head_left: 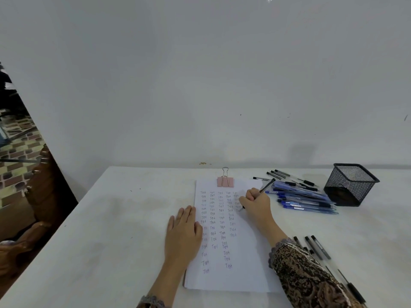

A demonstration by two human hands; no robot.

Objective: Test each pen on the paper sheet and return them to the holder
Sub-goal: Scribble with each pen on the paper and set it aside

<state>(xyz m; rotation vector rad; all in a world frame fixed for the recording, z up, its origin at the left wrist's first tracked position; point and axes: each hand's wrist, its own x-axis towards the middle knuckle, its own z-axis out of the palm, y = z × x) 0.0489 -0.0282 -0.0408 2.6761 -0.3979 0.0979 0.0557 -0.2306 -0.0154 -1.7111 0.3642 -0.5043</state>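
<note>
Grips a dark pen (266, 186) in the right hand (255, 205), fingers curled round the lower barrel, cap end tilted up toward 1 o'clock. Sets the tip down on the paper sheet (242, 263), toward 1 o'clock of its middle; seems to touch the paper there, though the fingers hide most of the tip. Presses the left hand (183, 232) flat on the sheet's 9 o'clock edge, fingers straight and close together, nothing held.

Shows the sheet lying lengthwise on the white counter (111, 218), covered in columns of small handwritten words in dark and blue ink. Has a pink binder clip (225, 180) clamped at its 12 o'clock edge, wire loop standing up.

Places the black mesh holder (351, 184) at 2 o'clock from the sheet, upright, near the wall and well apart from the right hand. Leaves a heap of blue pens (304, 200) lying between the sheet and the holder, just beside the holder. Spreads loose black pens (282, 174) at 1 o'clock, behind that heap. Lays more black pens (318, 247) at 4 o'clock, just beside the patterned right sleeve (307, 276).
</note>
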